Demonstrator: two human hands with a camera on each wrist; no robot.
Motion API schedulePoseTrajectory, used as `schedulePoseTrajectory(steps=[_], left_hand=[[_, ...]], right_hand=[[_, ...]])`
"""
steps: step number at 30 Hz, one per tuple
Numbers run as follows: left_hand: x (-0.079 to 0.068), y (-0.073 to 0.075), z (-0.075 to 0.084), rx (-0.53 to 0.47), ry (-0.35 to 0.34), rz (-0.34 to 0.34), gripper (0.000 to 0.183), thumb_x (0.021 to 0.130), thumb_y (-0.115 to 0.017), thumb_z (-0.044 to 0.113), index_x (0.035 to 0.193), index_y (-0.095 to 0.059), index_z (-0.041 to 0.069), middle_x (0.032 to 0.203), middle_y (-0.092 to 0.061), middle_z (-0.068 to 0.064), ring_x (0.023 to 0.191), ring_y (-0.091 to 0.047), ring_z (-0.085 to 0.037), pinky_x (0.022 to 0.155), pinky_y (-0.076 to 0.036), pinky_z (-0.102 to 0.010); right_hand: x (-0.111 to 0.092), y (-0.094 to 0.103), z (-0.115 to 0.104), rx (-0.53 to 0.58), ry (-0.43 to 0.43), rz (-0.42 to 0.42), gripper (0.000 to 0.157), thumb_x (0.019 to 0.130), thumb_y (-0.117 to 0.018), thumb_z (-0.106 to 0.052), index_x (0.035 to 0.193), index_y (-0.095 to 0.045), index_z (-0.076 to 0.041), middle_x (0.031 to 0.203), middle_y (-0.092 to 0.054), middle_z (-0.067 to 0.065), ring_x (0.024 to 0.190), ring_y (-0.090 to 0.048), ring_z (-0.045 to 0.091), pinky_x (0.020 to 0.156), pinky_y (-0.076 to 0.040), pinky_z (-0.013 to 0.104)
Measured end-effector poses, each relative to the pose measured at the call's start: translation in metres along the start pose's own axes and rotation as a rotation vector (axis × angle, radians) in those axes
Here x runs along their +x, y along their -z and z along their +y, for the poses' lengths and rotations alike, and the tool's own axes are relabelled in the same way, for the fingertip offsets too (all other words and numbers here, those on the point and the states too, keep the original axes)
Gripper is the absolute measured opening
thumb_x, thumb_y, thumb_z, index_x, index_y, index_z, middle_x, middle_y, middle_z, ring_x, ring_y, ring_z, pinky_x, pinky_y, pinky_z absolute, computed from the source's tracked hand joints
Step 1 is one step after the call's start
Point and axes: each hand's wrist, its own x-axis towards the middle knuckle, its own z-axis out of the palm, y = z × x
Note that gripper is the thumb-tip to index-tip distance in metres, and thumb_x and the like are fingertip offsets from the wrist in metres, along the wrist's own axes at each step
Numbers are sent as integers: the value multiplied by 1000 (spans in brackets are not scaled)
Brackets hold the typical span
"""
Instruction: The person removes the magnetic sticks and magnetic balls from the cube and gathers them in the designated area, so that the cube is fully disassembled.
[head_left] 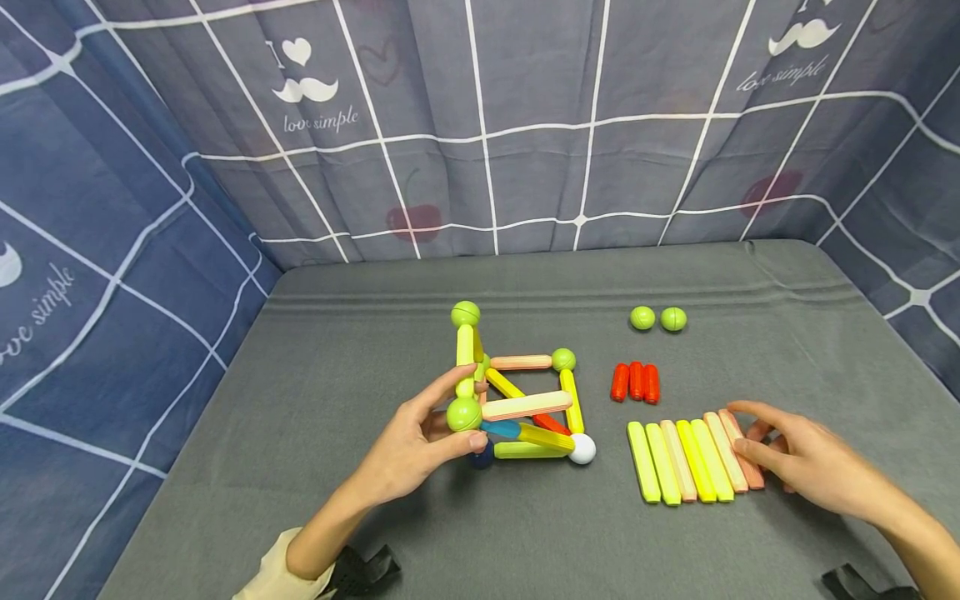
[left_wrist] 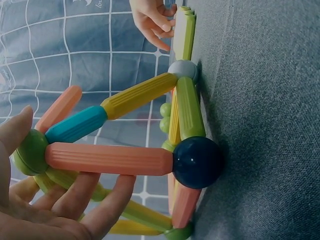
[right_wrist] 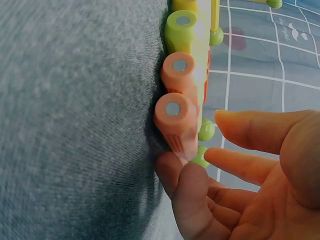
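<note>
A magnetic-stick frame (head_left: 527,405) of coloured sticks and balls stands left of centre in the head view. My left hand (head_left: 408,446) grips its near left corner, thumb at a green ball (left_wrist: 31,152) and fingers behind the upright sticks. Below that ball, an orange stick (left_wrist: 110,159) runs to a dark blue ball (left_wrist: 198,162) on the table. My right hand (head_left: 817,458) is at the right end of a row of sticks (head_left: 697,461). Its thumb and forefinger are spread, and its lower fingertips (right_wrist: 170,172) lie right beside the last orange stick (right_wrist: 176,125).
Behind the row lie three short red sticks (head_left: 636,382). Two loose green balls (head_left: 642,317) sit farther back. A grey cloth covers the table (head_left: 337,333), with a checked curtain (head_left: 525,125) round the back and sides.
</note>
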Motion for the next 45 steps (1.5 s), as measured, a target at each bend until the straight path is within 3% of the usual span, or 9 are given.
schedulePoseTrajectory(steps=[6,10,13,21,27,30,34,38,45], left_hand=[[0,0,0,-2,-1,-3,73,88,-74,4,151,-39,16,139,-52,-15,109,-65,-28,87,-55,-36],[0,1,-1,-5,1,-5,73,88,-74,4,151,-38,16,139,-52,-15,109,-65,-28,87,-55,-36],[0,1,-1,-6,2,-6,73,88,-74,3,151,-38,16,139,-52,-14,108,-65,-28,87,-55,-36],[0,1,-1,-6,0,-7,74,88,-74,3,151,-38,16,139,-52,-14,109,-65,-28,87,-55,-35],[0,1,-1,-14,-6,-2,73,88,-74,3,151,-39,15,138,-53,-14,109,-64,-28,87,-55,-36],[0,0,-1,-15,-8,-1,72,88,-74,3,150,-40,16,138,-53,-15,109,-65,-28,86,-55,-35],[1,-2,-1,-14,2,0,72,88,-74,4,150,-40,18,139,-53,-14,108,-65,-28,86,-55,-36],[2,-2,-1,-16,8,-5,73,89,-74,5,151,-40,20,139,-53,-13,107,-65,-27,85,-55,-36],[-1,3,-3,-12,-32,-11,63,95,-65,5,152,-38,10,140,-52,-18,90,-69,-37,85,-55,-34]], right_hand=[[-2,3,-10,-73,17,77,42,96,-67,-21,133,-56,-4,100,-62,6,70,-56,3,51,-46,26],[-4,0,-29,-99,129,190,35,95,-69,-16,128,-62,-10,105,-65,3,81,-58,0,56,-46,25],[-5,-6,-48,-25,243,236,34,92,-70,-8,125,-63,-13,102,-65,0,74,-60,3,55,-47,23],[9,-19,-114,137,380,186,37,92,-69,-3,123,-64,-24,114,-62,-10,91,-63,8,70,-53,22],[29,-31,-156,223,509,149,36,92,-69,-4,122,-64,-23,116,-60,-10,98,-58,8,68,-53,25],[39,-38,-170,233,562,125,31,93,-69,-5,118,-67,-22,111,-61,-11,89,-57,6,60,-51,23],[50,-45,-179,245,589,102,26,92,-68,-1,110,-71,-20,102,-62,-12,77,-56,5,51,-46,22],[55,-49,-180,255,576,89,29,90,-70,1,109,-72,-20,97,-63,-13,76,-56,7,52,-47,22],[57,-54,-178,271,565,82,26,89,-73,-5,111,-73,-20,94,-65,-13,71,-55,8,53,-48,23]])
